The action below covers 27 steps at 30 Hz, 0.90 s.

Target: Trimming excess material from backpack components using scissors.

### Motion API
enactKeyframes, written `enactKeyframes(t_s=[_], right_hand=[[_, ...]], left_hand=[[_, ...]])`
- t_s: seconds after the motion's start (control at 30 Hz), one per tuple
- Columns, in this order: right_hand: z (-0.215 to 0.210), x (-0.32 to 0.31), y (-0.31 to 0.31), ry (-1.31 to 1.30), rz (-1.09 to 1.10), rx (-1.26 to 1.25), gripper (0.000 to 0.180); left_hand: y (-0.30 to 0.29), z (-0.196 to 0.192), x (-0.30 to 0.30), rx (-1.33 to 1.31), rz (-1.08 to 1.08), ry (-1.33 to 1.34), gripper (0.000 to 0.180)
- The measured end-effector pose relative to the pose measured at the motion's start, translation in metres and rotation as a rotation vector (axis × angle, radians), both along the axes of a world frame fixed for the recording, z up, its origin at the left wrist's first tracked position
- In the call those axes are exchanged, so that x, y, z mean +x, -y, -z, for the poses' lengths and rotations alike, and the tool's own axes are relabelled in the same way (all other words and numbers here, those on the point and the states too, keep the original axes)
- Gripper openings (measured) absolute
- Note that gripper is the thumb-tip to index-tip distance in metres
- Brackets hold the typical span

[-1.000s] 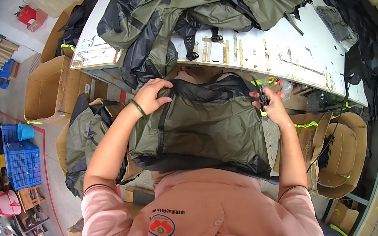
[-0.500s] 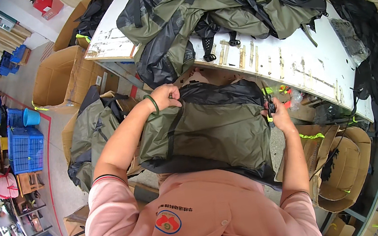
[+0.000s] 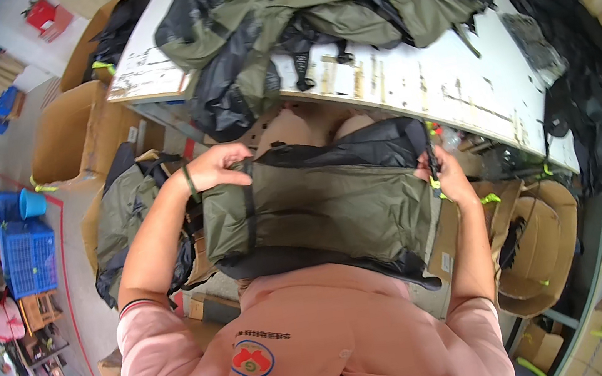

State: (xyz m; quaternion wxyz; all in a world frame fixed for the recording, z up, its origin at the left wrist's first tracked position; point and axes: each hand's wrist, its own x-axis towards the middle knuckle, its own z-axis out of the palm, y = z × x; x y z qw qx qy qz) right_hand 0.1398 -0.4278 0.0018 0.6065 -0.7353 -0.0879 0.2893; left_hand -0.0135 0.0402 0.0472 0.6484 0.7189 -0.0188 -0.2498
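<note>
- While both arms reach forward from the lower edge in pink sleeves, the left hand (image 3: 216, 167) is closed over the upper left corner of an olive-green fabric bundle (image 3: 320, 212), fingers curled around a black strap that runs down its face.
- The right hand (image 3: 445, 176) pinches the bundle's upper right corner, fingers narrow on what seems to be a black strap or zipper pull; that spot is too small to tell for certain.
- The bundle is held between the person's chest and the near edge of a worn white table (image 3: 441, 81), its black lining showing along the top.
- On the table lies a heap of olive and black fabric pieces (image 3: 336, 4), well apart from both hands.
- Just left of the left forearm an open cardboard box (image 3: 63, 130) stands on the floor, with another olive piece (image 3: 122, 215) slumped near it.
- Farther left stand blue plastic crates (image 3: 26, 252).
- Below the right hand sit more cardboard boxes (image 3: 543, 245).
</note>
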Motion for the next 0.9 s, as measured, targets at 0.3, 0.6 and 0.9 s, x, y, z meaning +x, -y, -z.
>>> enactKeyframes(t_s=[0.3, 0.6, 0.9], right_hand=[[-0.020, -0.005, -0.003, 0.102, -0.108, -0.165, 0.025], [-0.094, -0.016, -0.080, 0.759, -0.294, -0.641, 0.050], [-0.115, -0.030, -0.159, 1.055, -0.700, -0.560, 0.056]], left_hand=[[0.006, 0.005, -0.005, -0.187, -0.226, 0.010, 0.029], [0.029, -0.004, 0.001, -0.237, -0.266, -0.009, 0.036], [0.042, -0.024, -0.003, -0.214, -0.234, -0.016, 0.031]])
